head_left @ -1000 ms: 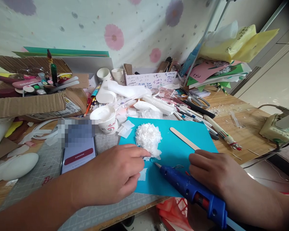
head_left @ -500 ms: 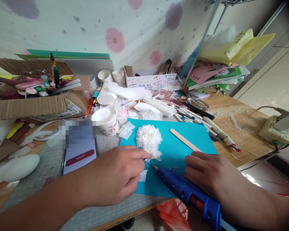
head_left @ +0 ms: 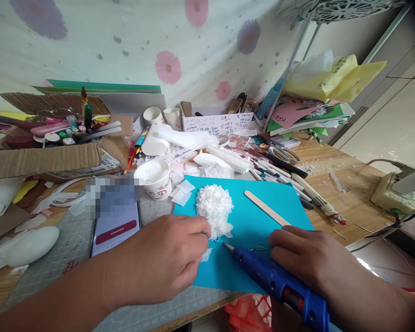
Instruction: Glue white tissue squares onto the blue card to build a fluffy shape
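A blue hot glue gun (head_left: 280, 279) is in my right hand (head_left: 300, 260), its nozzle pointing left, just off a small glossy spot on the blue sheet (head_left: 242, 216). On that sheet sits a rounded white cluster of crumpled tissue paper (head_left: 214, 207), with flatter pieces at its lower end. My left hand (head_left: 174, 256) is closed at the cluster's lower left, fingers curled together; anything between its fingertips is hidden. A small pale paper square (head_left: 206, 254) lies beside the left fingers. A wooden craft stick (head_left: 266, 207) rests on the sheet, partly behind the right hand.
A phone (head_left: 115, 226) lies on the grey cutting mat (head_left: 138, 302) left of the sheet. Behind stand a white paper cup (head_left: 155, 184) and a cardboard box of supplies (head_left: 55, 159). Pens (head_left: 273, 168), scissors (head_left: 285, 152) and a power strip (head_left: 396, 189) are rightward.
My left index finger has drawn back from the cluster's lower edge and curled in. The glue gun's nozzle has moved slightly right and away from the cluster. The view has shifted a little.
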